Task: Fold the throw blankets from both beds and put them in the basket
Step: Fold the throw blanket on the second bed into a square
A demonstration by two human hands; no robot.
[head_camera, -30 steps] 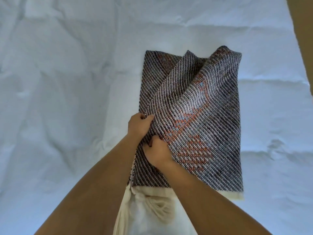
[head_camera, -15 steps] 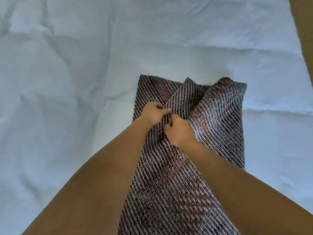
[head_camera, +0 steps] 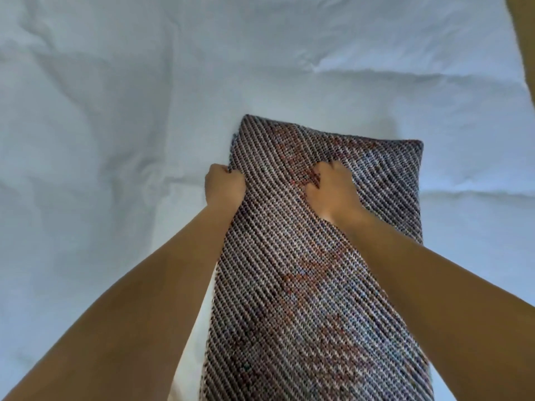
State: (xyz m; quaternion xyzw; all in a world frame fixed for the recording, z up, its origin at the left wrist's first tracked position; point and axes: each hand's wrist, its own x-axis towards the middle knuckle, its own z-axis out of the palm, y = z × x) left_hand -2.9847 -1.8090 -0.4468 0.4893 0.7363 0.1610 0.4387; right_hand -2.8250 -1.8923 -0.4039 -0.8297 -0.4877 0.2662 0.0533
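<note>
Hands apart now vs 0.5 s ago, when they met at blanket centre; raised fold gone, top layer flat. Left hand [head_camera: 224, 186] clenched on left edge of grey-brown diagonal-weave throw blanket with rust-orange motifs [head_camera: 312, 285]. Right hand [head_camera: 333, 191] on blanket's top face, fingers curled into the weave. Blanket is long folded strip, lying on wrinkled white bed sheet [head_camera: 101, 140], far end squared off.

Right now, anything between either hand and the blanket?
Nothing visible. The left hand is closed on the throw blanket at its left edge; the right hand rests directly on top. No basket in view.
</note>
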